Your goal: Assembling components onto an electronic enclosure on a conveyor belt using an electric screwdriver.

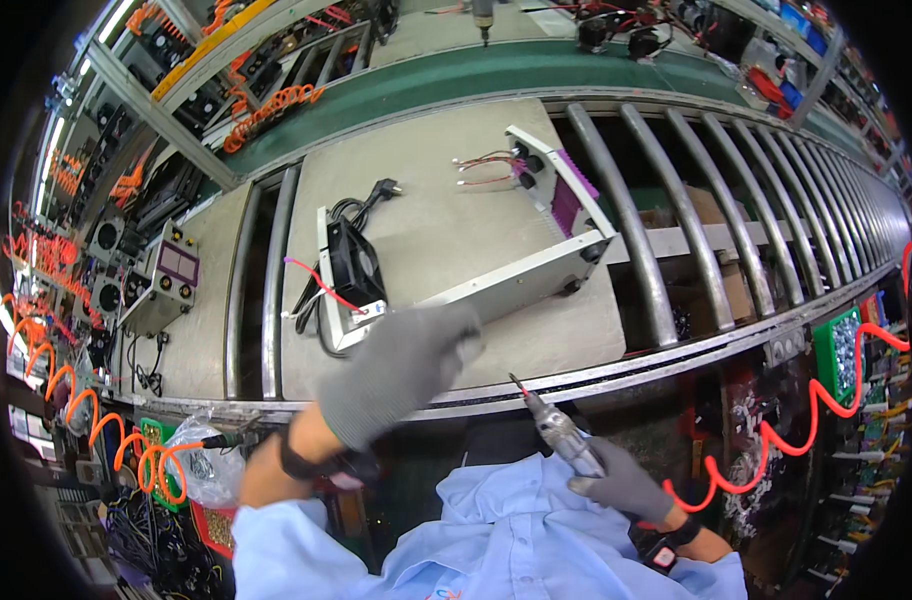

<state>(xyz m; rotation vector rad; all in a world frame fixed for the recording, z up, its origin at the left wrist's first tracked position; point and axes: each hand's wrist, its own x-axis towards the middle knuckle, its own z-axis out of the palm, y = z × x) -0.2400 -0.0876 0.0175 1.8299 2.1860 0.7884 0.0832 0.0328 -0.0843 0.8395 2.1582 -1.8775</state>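
My left hand (401, 365), in a grey glove, is over the near edge of an open metal chassis (521, 278). Its fingers look curled together and are slightly blurred; whatever they may hold is hidden. Low at the right, my gloved right hand (626, 485) grips a silver power screwdriver (564, 435), its bit tilted up and left toward the conveyor's near rail. A black fan (354, 262) sits at the chassis's left end, beside a red wire (321, 283) and a black power cord (371, 203). The right end has a purple-marked panel (571, 195) with loose wires.
The chassis lies on a grey board (446, 150) across a roller conveyor (636, 220). Another purple-fronted unit (171, 272) stands on a board at the left. Orange coiled hoses (766, 455) hang at both sides. A green bin of small metal parts (844, 355) is at the right.
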